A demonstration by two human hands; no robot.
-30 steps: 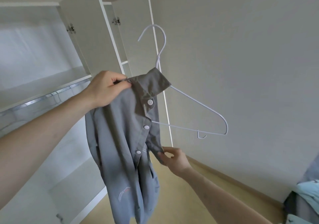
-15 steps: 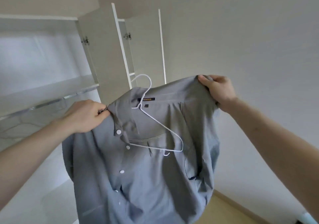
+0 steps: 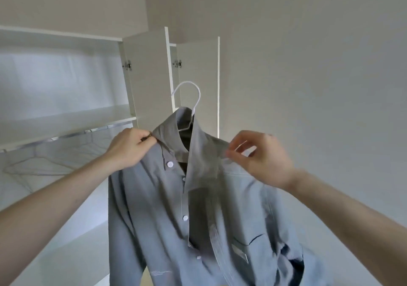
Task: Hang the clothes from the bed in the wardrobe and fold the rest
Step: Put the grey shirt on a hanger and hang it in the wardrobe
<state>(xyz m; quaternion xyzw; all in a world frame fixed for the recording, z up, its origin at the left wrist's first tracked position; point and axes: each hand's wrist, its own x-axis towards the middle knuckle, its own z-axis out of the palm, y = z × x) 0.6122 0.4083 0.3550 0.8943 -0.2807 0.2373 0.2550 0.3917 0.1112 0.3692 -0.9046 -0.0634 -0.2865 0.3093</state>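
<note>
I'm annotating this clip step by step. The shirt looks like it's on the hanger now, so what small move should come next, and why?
Probably carry it to the wardrobe rail and hook it on. The grey shirt drapes over the white hanger, whose hook stands free above the collar. The left hand grips the shoulder; the right hand pinches the other.

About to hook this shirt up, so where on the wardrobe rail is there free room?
The rail looks bare near the open door; further left empty hangers crowd it. Left hand grips the shirt.
</note>
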